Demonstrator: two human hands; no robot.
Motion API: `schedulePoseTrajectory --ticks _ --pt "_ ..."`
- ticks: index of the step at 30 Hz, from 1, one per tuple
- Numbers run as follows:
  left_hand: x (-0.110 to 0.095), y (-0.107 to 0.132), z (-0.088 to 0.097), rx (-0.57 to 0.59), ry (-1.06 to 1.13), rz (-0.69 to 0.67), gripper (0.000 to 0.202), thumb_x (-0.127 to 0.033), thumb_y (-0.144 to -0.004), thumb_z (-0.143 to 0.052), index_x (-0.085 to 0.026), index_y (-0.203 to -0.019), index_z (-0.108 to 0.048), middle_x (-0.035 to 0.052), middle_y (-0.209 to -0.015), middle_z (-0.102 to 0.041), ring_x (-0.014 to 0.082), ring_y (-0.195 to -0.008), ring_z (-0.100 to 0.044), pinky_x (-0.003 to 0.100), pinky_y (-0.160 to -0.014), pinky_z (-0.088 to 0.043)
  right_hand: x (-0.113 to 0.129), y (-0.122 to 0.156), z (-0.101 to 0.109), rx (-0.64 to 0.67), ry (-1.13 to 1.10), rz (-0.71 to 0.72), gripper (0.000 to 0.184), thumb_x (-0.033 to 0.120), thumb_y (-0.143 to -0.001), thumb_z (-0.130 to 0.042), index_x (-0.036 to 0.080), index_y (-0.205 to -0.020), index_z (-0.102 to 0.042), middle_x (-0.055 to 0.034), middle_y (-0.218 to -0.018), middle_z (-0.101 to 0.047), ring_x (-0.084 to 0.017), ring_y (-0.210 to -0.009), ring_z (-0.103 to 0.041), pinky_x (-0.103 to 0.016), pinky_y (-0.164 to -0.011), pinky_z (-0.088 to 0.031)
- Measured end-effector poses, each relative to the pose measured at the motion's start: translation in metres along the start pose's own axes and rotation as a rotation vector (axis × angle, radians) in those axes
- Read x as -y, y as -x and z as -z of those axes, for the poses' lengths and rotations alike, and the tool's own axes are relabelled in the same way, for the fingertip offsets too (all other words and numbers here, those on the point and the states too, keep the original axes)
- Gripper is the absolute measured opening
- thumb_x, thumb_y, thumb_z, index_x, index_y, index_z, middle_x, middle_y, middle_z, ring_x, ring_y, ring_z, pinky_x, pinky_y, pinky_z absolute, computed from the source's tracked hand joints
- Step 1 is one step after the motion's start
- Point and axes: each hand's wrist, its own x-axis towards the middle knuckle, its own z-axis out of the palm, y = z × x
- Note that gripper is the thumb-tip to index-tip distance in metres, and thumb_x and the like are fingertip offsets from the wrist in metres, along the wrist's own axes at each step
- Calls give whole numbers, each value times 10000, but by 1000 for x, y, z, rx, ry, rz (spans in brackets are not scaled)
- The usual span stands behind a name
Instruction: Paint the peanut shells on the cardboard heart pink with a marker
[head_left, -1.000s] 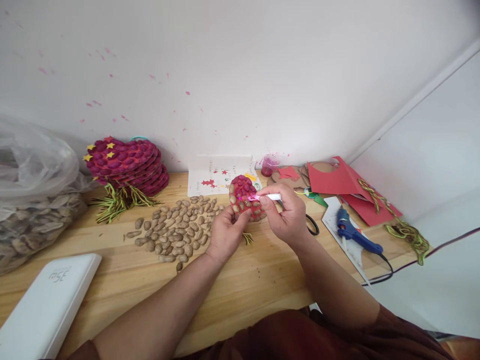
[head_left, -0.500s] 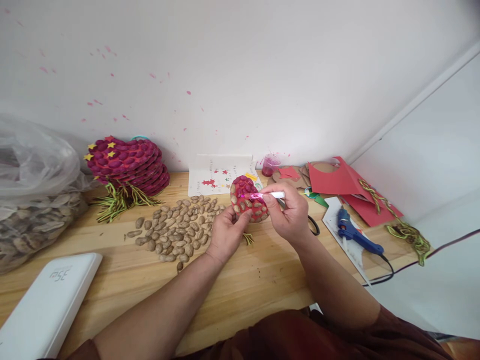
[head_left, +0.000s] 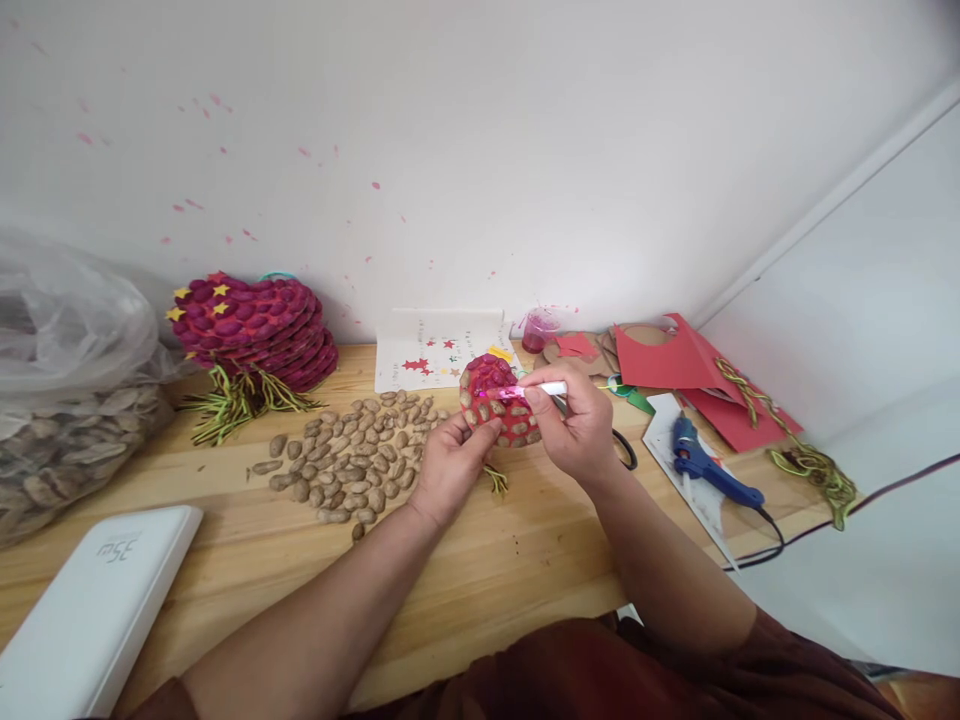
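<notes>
Pale wall (head_left: 465,150), flecked with pink, rises behind your wooden table (head_left: 555,580); the work sits between your two hands, above the tabletop and near the centre of view. Your left hand (head_left: 456,462) is closed on the lower left edge of the peanut-covered disc (head_left: 497,409), thumb on the face and the other fingers mostly out of sight; that edge grip seems chosen to steady it while leaving the magenta upper part untouched. Your right hand (head_left: 571,420) pinches a white-handled tool (head_left: 553,388) between thumb and forefinger, the rest curled in, its pink-stained end over the disc; a pen-like hold probably gives finer control among the bumps. Loose peanuts (head_left: 360,487) lie beside your left wrist; the cup of pink liquid (head_left: 538,335) stands behind, perhaps for easy reach; the blue glue gun (head_left: 705,468) rests on a white sheet (head_left: 660,425), likely to shield the wood.
</notes>
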Motion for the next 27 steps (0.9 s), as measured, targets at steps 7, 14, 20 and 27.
schedulePoseTrajectory --ticks 7,14,20,27 --pt "-6 0 -3 -6 21 20 329 -451 -672 -894 -179 -747 -725 -49 -548 -569 108 -526 -495 240 -593 -441 -5 -1 1 -29 7 10 91 273 -986 -602 264 -970 -691 -27 -901 -749 -206 -846 -683 -393 -812 -542" --pt "-5 0 -3 9 10 5 304 -434 -689 -881 -181 -737 -720 -38 -552 -578 134 -583 -561 259 -660 -494 -5 -1 1 -42 14 1 85 273 -984 -609 258 -967 -692 -27 -904 -750 -204 -852 -680 -387 -820 -536" --pt "-6 2 -4 14 7 -1 286 -425 -699 -872 -182 -741 -728 -46 -522 -547 145 -596 -568 266 -678 -498 -2 0 1 -16 -14 23 88 258 -988 -602 253 -972 -689 -27 -903 -737 -196 -855 -669 -376 -809 -531" --pt "0 -1 -1 13 6 3 293 -417 -734 -859 -155 -818 -758 3 -684 -699 107 -573 -535 232 -610 -441 -3 -1 1 -21 11 65 86 233 -988 -601 242 -991 -686 -30 -914 -741 -194 -858 -662 -377 -815 -526"
